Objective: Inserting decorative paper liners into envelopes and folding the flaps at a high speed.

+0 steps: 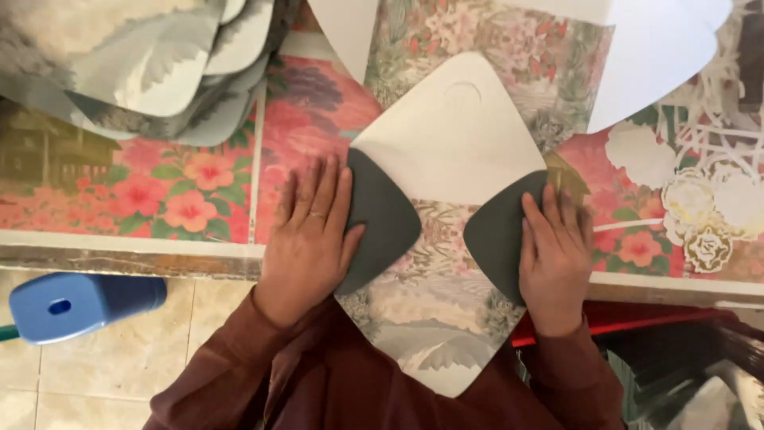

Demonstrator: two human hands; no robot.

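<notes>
A diamond-shaped patterned paper sheet (pixel 446 151) lies on the flower-patterned table (pixel 183 191), white at the top corner and printed with grey leaves at the bottom corner. Its left flap (pixel 382 219) and right flap (pixel 497 231) are folded inward and show dark grey. My left hand (pixel 306 239) lies flat on the left fold, fingers spread, a ring on one finger. My right hand (pixel 553 255) presses flat on the right fold. Brown sleeves cover both wrists.
A stack of grey leaf-printed sheets (pixel 159 64) sits at the top left. White cut sheets (pixel 660 56) lie at the top right. A blue plastic stool (pixel 79 302) stands on the tiled floor at lower left. A red edge (pixel 629 318) and dark clutter fill the lower right.
</notes>
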